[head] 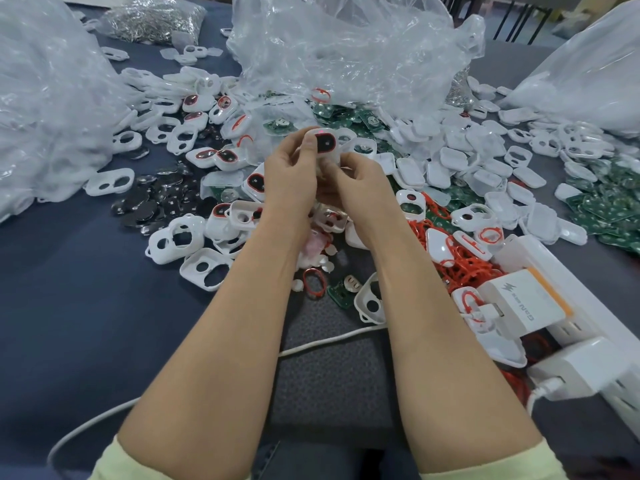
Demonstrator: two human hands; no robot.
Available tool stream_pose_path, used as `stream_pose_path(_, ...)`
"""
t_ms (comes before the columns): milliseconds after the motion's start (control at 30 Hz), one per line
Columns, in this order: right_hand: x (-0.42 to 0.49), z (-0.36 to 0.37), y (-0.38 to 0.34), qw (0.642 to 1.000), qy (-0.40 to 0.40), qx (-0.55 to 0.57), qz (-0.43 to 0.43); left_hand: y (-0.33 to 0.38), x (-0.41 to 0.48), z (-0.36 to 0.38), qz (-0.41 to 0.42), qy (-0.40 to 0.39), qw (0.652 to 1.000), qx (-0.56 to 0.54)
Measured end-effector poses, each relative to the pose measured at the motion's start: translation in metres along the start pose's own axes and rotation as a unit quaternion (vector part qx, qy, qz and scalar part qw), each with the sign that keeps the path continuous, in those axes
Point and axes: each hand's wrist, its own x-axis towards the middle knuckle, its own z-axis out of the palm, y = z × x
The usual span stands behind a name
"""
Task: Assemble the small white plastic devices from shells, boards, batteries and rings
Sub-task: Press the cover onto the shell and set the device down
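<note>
Both hands meet above the middle of the table around one small white device (325, 144) with a red ring and a dark window. My left hand (294, 174) grips it from the left, thumb on its face. My right hand (360, 185) curls under it from the right, fingers pinching its lower part. Loose white shells (204, 268) lie to the left, dark round batteries (145, 202) beside them, green boards (346, 116) behind the hands and at the right (609, 206), and red rings (460, 261) in a heap at the right. A single red ring (314, 280) lies between my forearms.
Large crumpled clear plastic bags (346, 46) fill the back and both sides. A white power strip (588, 341) with a plugged charger (526, 303) lies at the right. A white cable (329, 341) runs across the dark blue cloth (86, 306) in front.
</note>
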Motion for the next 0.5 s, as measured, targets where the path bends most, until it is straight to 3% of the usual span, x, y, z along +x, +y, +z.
stream_pose_path(267,-0.0040,-0.0095,-0.0009,0.991,-0.079,0.107,0.019,0.0007,-0.0008,0.0011,0.004,0.012,1.000,-0.027)
stream_pose_path(500,-0.0003,-0.0082,0.0030,0.995,-0.039,0.086,0.019,-0.0021,-0.0040,0.0025,0.026,-0.017,0.999,0.008)
